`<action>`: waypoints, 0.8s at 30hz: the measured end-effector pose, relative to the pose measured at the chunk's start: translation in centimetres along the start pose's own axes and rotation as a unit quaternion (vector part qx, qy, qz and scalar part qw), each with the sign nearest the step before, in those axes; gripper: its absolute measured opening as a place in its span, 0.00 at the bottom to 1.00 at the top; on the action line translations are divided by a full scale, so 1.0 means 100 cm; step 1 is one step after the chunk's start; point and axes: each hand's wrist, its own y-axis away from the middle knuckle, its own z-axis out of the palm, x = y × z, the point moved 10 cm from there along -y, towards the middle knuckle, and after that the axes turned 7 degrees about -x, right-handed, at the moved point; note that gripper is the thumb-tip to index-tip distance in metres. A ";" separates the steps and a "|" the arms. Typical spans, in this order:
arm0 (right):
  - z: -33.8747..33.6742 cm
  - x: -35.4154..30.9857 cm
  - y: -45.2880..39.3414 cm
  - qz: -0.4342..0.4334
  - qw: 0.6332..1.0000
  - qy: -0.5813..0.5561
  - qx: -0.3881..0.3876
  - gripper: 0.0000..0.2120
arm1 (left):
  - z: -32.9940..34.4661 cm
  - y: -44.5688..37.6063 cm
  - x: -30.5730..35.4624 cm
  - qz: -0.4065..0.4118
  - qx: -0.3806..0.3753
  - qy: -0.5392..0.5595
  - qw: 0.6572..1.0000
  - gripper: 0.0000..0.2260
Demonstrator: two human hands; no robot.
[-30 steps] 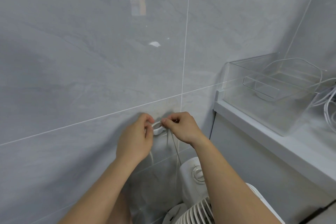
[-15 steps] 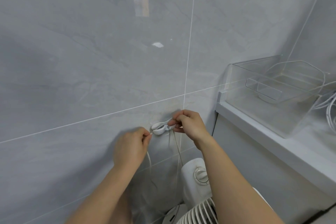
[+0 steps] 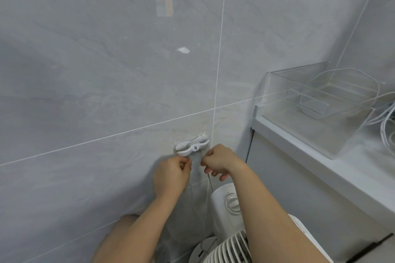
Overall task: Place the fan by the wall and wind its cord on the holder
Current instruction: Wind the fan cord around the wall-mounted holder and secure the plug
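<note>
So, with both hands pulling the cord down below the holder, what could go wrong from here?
1. The holder sits stuck on the tiled wall; a hard downward pull from the left hand and right hand might peel it off.
2. The thin cord may slip off the holder's arms if tension drops.
3. The fan stands directly below, so a tug on the cord could tip or drag it.

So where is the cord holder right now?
In the head view the cord holder is stuck on the tiled wall, just above both hands, left of the vertical grout line and above the fan.
</note>
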 end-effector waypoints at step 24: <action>0.032 0.000 -0.007 -0.013 0.991 0.015 -0.132 0.07 | 0.022 0.009 0.002 -0.077 -0.120 0.258 0.956 0.09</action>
